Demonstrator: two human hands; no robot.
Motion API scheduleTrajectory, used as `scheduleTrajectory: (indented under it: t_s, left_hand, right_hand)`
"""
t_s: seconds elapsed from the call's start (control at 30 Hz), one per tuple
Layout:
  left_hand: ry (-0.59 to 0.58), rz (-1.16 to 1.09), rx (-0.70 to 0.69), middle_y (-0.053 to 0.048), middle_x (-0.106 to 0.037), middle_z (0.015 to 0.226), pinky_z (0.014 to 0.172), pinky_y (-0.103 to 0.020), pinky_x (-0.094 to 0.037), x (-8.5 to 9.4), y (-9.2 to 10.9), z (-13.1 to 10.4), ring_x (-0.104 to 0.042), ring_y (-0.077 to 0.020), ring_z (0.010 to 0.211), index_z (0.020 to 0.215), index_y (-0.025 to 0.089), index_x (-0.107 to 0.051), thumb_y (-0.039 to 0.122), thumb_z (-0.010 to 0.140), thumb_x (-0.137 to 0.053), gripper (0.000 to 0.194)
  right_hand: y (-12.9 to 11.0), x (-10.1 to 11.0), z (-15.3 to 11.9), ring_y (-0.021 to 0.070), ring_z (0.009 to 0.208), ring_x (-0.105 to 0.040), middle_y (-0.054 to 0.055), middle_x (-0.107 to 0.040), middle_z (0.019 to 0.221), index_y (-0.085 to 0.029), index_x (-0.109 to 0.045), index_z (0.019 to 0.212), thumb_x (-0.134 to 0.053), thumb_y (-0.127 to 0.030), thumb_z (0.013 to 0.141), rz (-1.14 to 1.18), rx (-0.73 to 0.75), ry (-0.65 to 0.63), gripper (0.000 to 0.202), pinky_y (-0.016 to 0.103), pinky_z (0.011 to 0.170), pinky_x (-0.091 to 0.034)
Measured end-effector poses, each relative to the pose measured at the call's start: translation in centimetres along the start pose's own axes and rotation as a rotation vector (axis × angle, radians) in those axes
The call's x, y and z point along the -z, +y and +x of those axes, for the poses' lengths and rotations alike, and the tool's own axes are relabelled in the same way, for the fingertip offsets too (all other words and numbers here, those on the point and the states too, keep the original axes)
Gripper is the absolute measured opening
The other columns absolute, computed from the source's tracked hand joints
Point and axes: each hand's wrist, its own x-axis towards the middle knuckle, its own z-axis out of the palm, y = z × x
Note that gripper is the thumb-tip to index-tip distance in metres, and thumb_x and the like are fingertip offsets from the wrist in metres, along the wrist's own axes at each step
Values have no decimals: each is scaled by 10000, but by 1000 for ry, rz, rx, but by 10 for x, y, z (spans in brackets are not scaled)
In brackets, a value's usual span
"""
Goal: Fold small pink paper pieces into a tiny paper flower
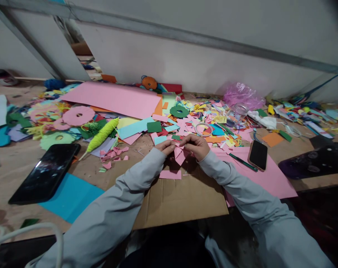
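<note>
Between my two hands is a folded piece of pink paper, its pointed lower end hanging down over the cardboard. My left hand pinches its left side between thumb and fingers. On the right, my right hand has its fingers closed on the upper edge of the same piece. The fingertips hide part of the folds. Just below lies a small pink paper strip on the brown cardboard sheet. A larger pink sheet sits under my right forearm.
Paper scraps and paper rings, such as a pink one, crowd the table behind my hands. A black phone and yellow-green yarn lie left. To the right are a smaller phone, a green pen and a pink plastic bag.
</note>
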Motion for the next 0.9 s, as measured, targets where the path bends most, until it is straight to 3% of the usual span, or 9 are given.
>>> scheduleTrajectory:
  t_s: [0.23, 0.43, 0.63, 0.77, 0.9]
  left_hand:
    - [15, 78, -13, 28, -536, 490, 431, -207, -335, 0, 2, -2, -466, -91, 428, 776, 164, -606, 526, 725, -628, 366]
    - [26, 101, -18, 47, -507, 461, 412, -205, -316, -2, 1, -2, -445, -87, 404, 693, 179, -548, 520, 713, -640, 354]
    - [111, 227, -125, 52, -488, 476, 454, -212, -326, 1, -4, 2, -425, -87, 441, 677, 182, -539, 491, 761, -595, 326]
    - [148, 362, -226, 47, -501, 529, 514, -218, -349, 2, -8, 4, -434, -92, 509, 685, 180, -563, 474, 779, -581, 309]
    - [57, 300, -168, 35, -544, 569, 522, -226, -372, 1, -11, 4, -459, -102, 532, 748, 179, -586, 516, 749, -602, 337]
  right_hand:
    - [-2, 0, -2, 141, 701, -561, 1, -630, 708, -191, -671, 686, -566, -152, 645, -76, 50, -37, 119, 289, 705, -438]
    - [-3, -1, -3, 146, 724, -575, 0, -634, 714, -188, -670, 700, -548, -128, 656, -98, 96, -54, 143, 299, 734, -450]
    - [-3, 1, 0, 175, 885, -589, 30, -662, 905, -189, -664, 903, -656, -293, 698, 94, -40, -94, 230, 321, 809, -456]
    - [1, -3, 0, 152, 816, -582, 21, -637, 854, -185, -637, 863, -750, -358, 637, 156, -109, -68, 306, 293, 752, -472]
    - [4, -6, -1, 126, 693, -558, 3, -608, 763, -179, -614, 808, -788, -363, 602, 138, -127, 4, 327, 258, 627, -465]
